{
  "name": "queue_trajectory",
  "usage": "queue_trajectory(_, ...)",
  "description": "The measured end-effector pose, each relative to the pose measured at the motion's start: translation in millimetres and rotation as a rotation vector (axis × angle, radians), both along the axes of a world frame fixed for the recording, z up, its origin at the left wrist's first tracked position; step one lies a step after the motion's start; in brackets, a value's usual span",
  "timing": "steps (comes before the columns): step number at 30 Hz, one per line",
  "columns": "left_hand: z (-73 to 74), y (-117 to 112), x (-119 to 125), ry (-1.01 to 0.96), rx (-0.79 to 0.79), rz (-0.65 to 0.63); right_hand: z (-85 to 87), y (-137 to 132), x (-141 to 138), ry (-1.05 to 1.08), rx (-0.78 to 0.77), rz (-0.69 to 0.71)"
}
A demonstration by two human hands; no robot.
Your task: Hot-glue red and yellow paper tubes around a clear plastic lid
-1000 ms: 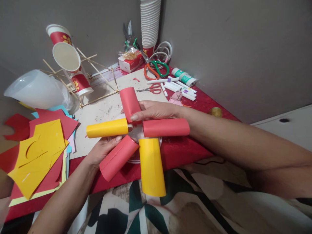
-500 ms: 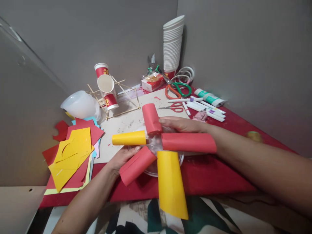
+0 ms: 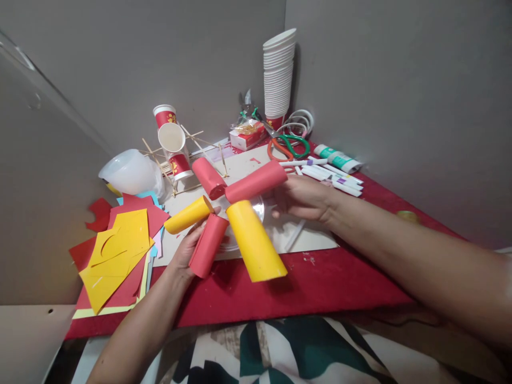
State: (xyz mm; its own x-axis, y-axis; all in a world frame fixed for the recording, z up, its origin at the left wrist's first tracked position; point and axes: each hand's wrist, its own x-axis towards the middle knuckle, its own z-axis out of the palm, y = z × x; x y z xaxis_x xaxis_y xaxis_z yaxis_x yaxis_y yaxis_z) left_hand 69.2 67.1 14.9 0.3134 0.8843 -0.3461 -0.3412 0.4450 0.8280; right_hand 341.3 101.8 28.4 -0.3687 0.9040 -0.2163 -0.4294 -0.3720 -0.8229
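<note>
In front of me is a wheel of red and yellow paper tubes set around a clear plastic dish (image 3: 230, 244). A wide yellow tube (image 3: 256, 242) points toward me, and a red tube (image 3: 256, 182) reaches to the right. On the other side are a short red tube (image 3: 208, 177), a yellow tube (image 3: 188, 214) and a lower red tube (image 3: 208, 245). My left hand (image 3: 188, 249) is closed on the wheel's left side, its fingers partly hidden behind the tubes. My right hand (image 3: 306, 197) lies by the dish's right rim, fingers curled and partly covered by the red tube.
Coloured paper sheets (image 3: 116, 256) are piled left. Behind stand a stick frame with paper cups (image 3: 172, 137), a white plastic bowl (image 3: 130, 173) and a tall cup stack (image 3: 279, 74). Scissors (image 3: 294, 146), markers (image 3: 338, 178) and a glue tube (image 3: 338, 158) lie back right.
The tube wheel has moved up and left and tipped, so the tubes point in different directions. My right hand has come out from behind it to its right side. My left hand has barely moved.
</note>
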Motion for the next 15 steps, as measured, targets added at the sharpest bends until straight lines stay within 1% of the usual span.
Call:
queue_trajectory(4,8.7,0.8,5.3,-0.031,-0.011,0.103,-0.2,0.0,-0.6,0.022,-0.036,0.064)
queue_trajectory(7,10.7,0.9,8.2,-0.03,-0.022,0.145,-1.8,-2.8,-2.9,0.011,-0.003,0.106)
queue_trajectory(11,10.0,-1.7,10.4,-0.008,-0.039,0.146,-6.8,-5.3,-7.3,-0.06,0.042,0.129)
queue_trajectory(15,8.7,-5.0,10.8,0.045,0.002,0.119,-9.8,-5.5,-9.7,-0.115,0.075,0.129)
